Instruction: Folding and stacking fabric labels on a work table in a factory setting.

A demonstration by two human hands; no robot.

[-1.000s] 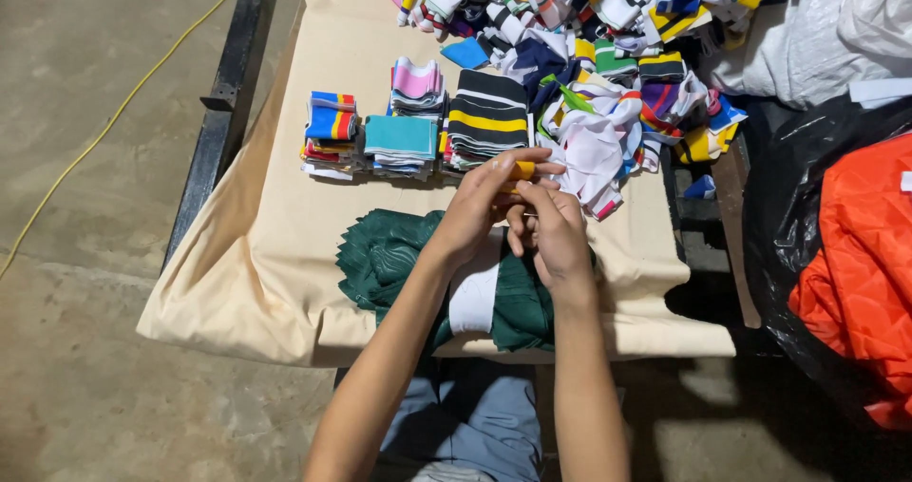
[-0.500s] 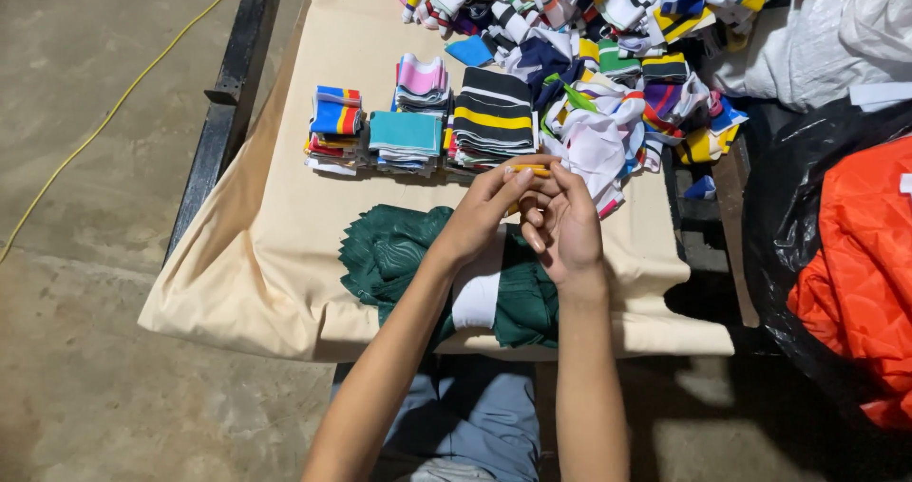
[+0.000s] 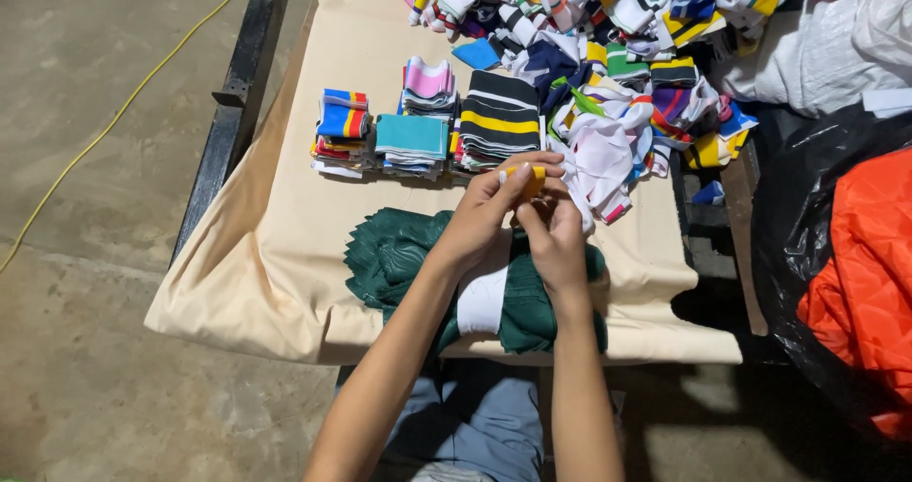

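Observation:
My left hand (image 3: pixel 483 214) and my right hand (image 3: pixel 555 237) meet above the table, both pinching a small yellow-orange object (image 3: pixel 530 178) between the fingertips; what it is stays too small to tell. Under my wrists lies a pile of dark green knit pieces (image 3: pixel 399 254) with a white band (image 3: pixel 483 302) showing. Just beyond my fingers stands a folded black stack with yellow and white stripes (image 3: pixel 500 119), and loose white-and-pink knit pieces (image 3: pixel 600 159) lie to the right.
Neat stacks of striped knit pieces (image 3: pixel 340 131) and a teal-topped stack (image 3: pixel 410 140) line the cream-covered table (image 3: pixel 275 254). A jumbled multicoloured heap (image 3: pixel 617 17) fills the far end. A black bag holding orange fabric (image 3: pixel 855 264) sits at right; a yellow cable (image 3: pixel 114 121) crosses the concrete floor.
My hands have stayed together on the small yellow object, drifting slightly away from me toward the striped stack. The view has shifted a little.

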